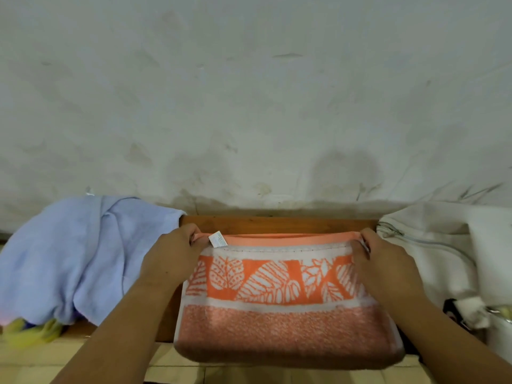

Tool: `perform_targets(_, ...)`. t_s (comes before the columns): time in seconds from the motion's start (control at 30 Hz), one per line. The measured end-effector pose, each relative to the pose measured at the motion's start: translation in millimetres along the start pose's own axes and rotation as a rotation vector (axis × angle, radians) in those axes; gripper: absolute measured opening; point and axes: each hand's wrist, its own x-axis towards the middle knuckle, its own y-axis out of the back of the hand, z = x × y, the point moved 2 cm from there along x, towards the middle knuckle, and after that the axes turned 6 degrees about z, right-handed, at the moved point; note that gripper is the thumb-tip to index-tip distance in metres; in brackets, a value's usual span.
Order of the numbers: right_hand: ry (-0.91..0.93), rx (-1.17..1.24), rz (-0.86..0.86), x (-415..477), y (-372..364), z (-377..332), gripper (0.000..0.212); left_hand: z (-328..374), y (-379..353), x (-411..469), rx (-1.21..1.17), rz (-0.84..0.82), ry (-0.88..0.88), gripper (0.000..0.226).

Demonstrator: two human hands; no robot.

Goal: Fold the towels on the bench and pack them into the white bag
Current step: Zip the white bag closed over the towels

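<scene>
Orange towel: the orange towel point(282, 300) lies folded into a neat rectangle at six o'clock in the view. It is flat on the bench, and its near edge reaches out past the bench's front edge.
Pattern: a band of white leaves on orange runs across the far half, with plain coral terry below.
Care label: the small white care label point(218, 239) pokes up at eleven o'clock on the towel, just beside the left fingers.
Left hand: the left hand point(171, 253) is on the far corner at ten o'clock, fingers curled in and pinching the top layers there.
Right hand: the right hand point(385, 264) mirrors it at two o'clock, fingers curled tight round the other far corner, so both corners are gripped at the far hem.
Bench: the brown wooden bench point(277, 224) shows bare along the towel's twelve o'clock edge, hard against a stained pale wall point(249, 92).
Blue towel: at nine o'clock the blue towel point(77, 253) sits unfolded, a rumpled heap draped over the bench's left end and just beside the left forearm.
Yellow cloth: a yellow cloth point(30, 333) peeks out under it at eight o'clock, too blurred to name further.
White bag: the white bag point(443, 245) sits at three o'clock, just beside the right hand. Its zipper point(415, 239) curves across the top; I cannot tell whether it is open or closed.
Floor: pale tiles point(249, 375) show below the bench at six o'clock.
</scene>
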Motion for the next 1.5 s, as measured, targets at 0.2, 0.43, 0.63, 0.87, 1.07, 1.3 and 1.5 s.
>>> perform_targets(0.2, -0.06, -0.006, 0.005, 12, -10, 5, 0.024, 1, -7, 4, 0.018, 0.049, 0.034, 0.029)
perform_targets(0.43, -0.134, 0.026, -0.028, 17, -15, 5, 0.02, -4, -13, 15, -0.011, 0.01, 0.068, 0.024)
perform_targets(0.63, -0.204, 0.139, -0.09, 17, -12, 7, 0.019, 0, -13, 14, 0.017, -0.076, 0.05, 0.019)
perform_targets(0.87, -0.184, 0.355, -0.082, 10, -3, 4, 0.009, 5, -3, 12, -0.041, -0.08, -0.028, 0.016)
perform_targets(1.07, -0.177, 0.618, -0.058, 15, 10, 6, 0.017, 0, 18, 15, -0.478, -0.134, 0.059, 0.007)
perform_targets(1.3, -0.241, 0.662, -0.063, 19, 4, 4, 0.016, -4, 35, 10, -0.591, -0.238, 0.15, 0.012)
perform_targets(1.5, -0.292, 0.694, -0.102, 20, 4, 5, 0.009, 1, 37, 9, -0.545, -0.236, 0.111, 0.009)
